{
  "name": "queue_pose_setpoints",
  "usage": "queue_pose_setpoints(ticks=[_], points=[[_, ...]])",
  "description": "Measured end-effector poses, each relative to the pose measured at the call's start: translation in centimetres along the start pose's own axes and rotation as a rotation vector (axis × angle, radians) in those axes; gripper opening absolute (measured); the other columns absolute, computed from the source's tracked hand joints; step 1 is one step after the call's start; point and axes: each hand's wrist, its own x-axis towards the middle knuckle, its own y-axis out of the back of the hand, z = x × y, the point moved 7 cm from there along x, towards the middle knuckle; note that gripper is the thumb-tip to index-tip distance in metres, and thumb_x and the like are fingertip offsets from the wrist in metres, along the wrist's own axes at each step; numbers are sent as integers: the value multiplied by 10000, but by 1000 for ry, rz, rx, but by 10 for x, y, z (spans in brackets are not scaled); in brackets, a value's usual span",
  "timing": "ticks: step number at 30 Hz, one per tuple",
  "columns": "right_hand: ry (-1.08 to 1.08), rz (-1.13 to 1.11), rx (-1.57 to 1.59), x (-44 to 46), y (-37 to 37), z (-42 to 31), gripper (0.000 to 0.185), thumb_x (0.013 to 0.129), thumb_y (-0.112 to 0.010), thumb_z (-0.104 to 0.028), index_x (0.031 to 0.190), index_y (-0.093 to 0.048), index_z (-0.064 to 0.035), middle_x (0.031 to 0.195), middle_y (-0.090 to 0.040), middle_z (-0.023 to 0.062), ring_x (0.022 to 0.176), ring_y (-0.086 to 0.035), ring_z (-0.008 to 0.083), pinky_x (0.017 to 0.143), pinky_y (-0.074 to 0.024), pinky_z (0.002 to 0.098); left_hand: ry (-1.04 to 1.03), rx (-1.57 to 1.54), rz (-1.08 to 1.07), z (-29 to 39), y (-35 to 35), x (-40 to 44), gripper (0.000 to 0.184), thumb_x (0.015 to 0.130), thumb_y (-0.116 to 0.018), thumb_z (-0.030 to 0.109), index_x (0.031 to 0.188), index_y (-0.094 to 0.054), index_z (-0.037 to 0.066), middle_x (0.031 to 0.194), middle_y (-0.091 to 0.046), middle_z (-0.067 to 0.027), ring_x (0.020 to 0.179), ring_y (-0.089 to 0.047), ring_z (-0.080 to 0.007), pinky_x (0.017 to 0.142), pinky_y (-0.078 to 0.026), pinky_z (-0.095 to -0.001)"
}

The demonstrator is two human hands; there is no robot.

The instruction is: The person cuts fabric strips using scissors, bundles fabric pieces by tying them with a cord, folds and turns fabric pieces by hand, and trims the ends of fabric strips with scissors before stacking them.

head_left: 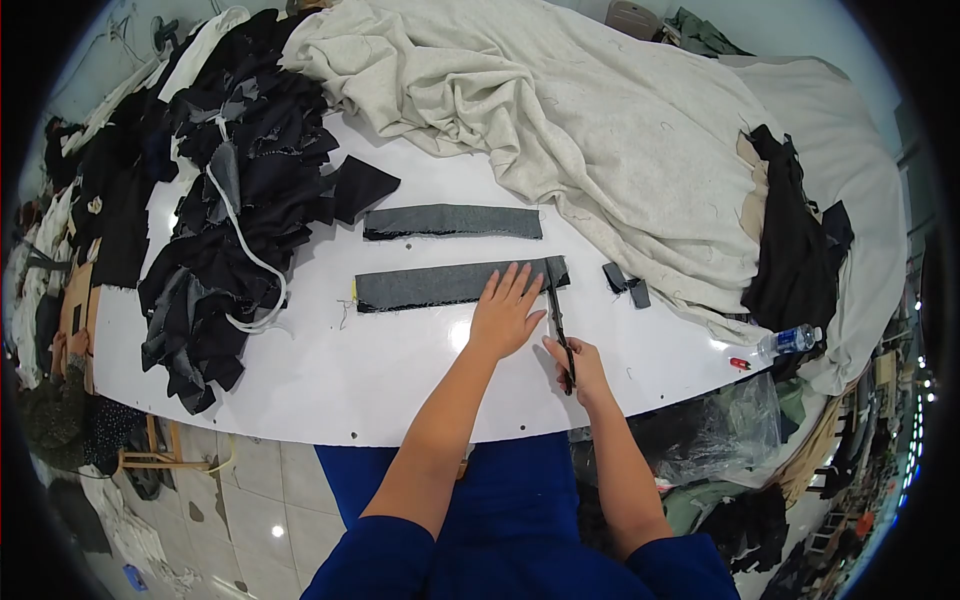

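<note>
A long dark grey fabric strip (420, 285), seemingly a stack of layers, lies across the white table (430, 370). My left hand (505, 315) rests flat on its right part, fingers spread. Black-handled scissors (560, 330) are gripped in my right hand (585, 368), with the blades at the strip's right end. A narrow end piece (556, 271) shows just right of the blades; I cannot tell whether it is fully severed. A second grey strip (450, 222) lies parallel, farther back. Small dark offcuts (627, 285) sit to the right.
Dark fabric pieces (250, 190) with a white cord (240, 235) are heaped at left. Cream cloth (620, 120) covers the back and right. Black cloth (780, 230), a water bottle (795, 340) and a small red object (739, 364) are at right. Another person's hand (78, 343) shows far left.
</note>
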Motion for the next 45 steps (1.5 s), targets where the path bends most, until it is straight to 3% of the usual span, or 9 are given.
queue_pose_setpoints(ticks=[14,23,32,45], points=[[26,-9,-106,7,9,3,363,782,-804,-336,852,-627,-27,558,-470,-20,430,-457,91,395,-392,250,-7,-1,29,0,1,-1,589,947,-532,442,1429,-464,112,1492,-419,-124,1411,-331,-301,1164,-226,-484],[-73,-214,-8,12,7,-9,506,795,-779,-492,843,-526,-56,622,-455,-8,474,-444,102,412,-364,260,-7,-8,31,0,1,-1,582,947,-532,440,1420,-474,105,1489,-425,-124,1411,-332,-301,1164,-224,-481],[-53,-143,-50,17,5,-14,487,786,-784,-499,784,-526,-85,610,-466,-4,465,-454,113,411,-363,275,-7,-6,17,0,2,-1,580,949,-531,438,1418,-476,101,1490,-424,-120,1407,-339,-301,1161,-229,-483],[14,15,-122,20,5,-13,379,773,-812,-352,828,-604,-40,576,-479,-16,430,-453,96,387,-372,255,-8,2,10,0,2,-1,585,959,-506,446,1432,-461,105,1498,-414,-123,1414,-330,-300,1167,-220,-479]])
